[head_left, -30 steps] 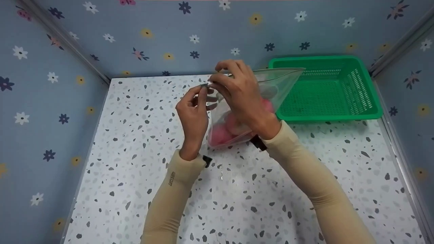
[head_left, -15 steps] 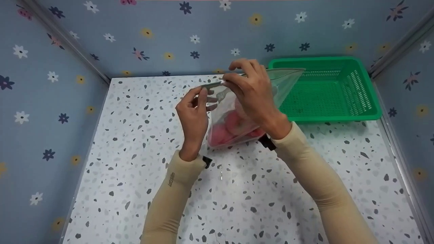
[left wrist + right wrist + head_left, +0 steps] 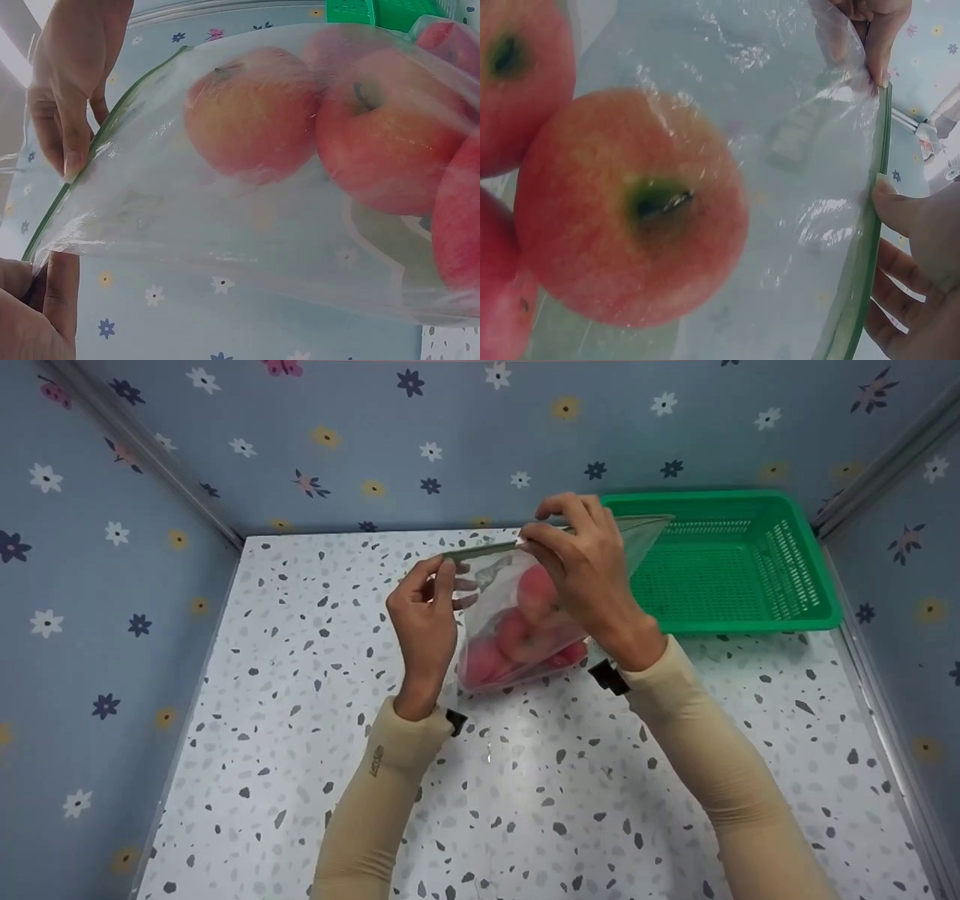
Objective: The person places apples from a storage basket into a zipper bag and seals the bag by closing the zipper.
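Observation:
A clear zip bag (image 3: 487, 622) with a green strip along its mouth stands on the table between both hands. Several red apples (image 3: 538, 592) lie inside it, seen close through the film in both wrist views. My left hand (image 3: 426, 615) pinches the left corner of the mouth between thumb and index finger. Farther right along the green strip (image 3: 875, 217), my right hand (image 3: 585, 570) pinches the edge with thumb and fingertips. The strip is taut between the two hands. Part of the bag and some apples are hidden behind the right hand.
A green plastic basket (image 3: 735, 624) stands at the back right, close behind the bag's right corner. Blue flowered walls (image 3: 375, 450) bound the speckled white table (image 3: 300, 660) at the back and both sides.
My right hand has slid to the right along the bag's mouth, away from the left hand, uncovering more of the green strip and apples. The left hand has stayed at the corner.

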`<state>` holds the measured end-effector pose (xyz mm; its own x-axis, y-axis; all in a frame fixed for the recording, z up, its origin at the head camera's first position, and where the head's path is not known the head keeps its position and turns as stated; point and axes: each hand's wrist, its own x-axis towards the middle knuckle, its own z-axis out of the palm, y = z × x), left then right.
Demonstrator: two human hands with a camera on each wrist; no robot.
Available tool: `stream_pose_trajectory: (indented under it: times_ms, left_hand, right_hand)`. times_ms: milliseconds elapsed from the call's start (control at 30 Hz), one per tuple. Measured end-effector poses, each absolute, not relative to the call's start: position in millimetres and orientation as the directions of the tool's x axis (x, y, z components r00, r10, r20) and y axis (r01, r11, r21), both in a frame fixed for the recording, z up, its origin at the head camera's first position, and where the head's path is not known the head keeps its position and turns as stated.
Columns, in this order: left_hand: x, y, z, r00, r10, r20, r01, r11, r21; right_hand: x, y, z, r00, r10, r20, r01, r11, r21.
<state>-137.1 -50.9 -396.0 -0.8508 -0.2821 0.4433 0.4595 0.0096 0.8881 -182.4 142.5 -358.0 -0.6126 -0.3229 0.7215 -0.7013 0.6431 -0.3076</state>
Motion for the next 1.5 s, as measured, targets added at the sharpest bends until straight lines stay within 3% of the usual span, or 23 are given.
stream_pose_trajectory:
  times_ms: [1500]
  left_hand:
    - [-140.7,-73.2,-402.1,-0.837,-0.32,0.444,0.473,-0.015,0.881]
  right_hand:
    - [-185.8,228.5,-361.7,-0.661,-0.192,0.726,-0.581,0.743,-0.332]
